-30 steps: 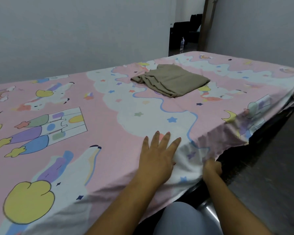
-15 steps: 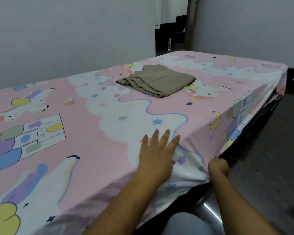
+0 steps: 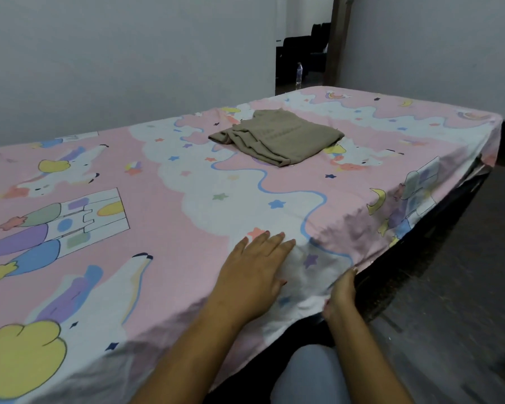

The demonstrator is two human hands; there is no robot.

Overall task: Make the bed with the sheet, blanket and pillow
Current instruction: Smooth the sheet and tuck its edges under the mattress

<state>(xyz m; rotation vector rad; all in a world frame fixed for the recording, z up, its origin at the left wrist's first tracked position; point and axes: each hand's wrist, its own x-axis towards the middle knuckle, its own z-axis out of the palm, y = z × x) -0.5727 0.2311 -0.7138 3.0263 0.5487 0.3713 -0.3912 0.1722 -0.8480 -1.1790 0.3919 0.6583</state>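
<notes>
Two hands work the near right edge of the bed: the left hand (image 3: 252, 274) lies flat, fingers spread, on the pink sheet (image 3: 164, 217); the right hand (image 3: 341, 295) pinches its hanging edge (fingers partly hidden). A folded brown blanket (image 3: 277, 137) lies far right.

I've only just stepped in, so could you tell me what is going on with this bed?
A person is fitting the patterned sheet over the mattress. Their left hand lies flat on top near the edge, pressing the cloth down, while the right hand is at the overhanging hem at the side. A folded tan blanket lies further up the bed, not yet spread. No pillow is in view.
</notes>
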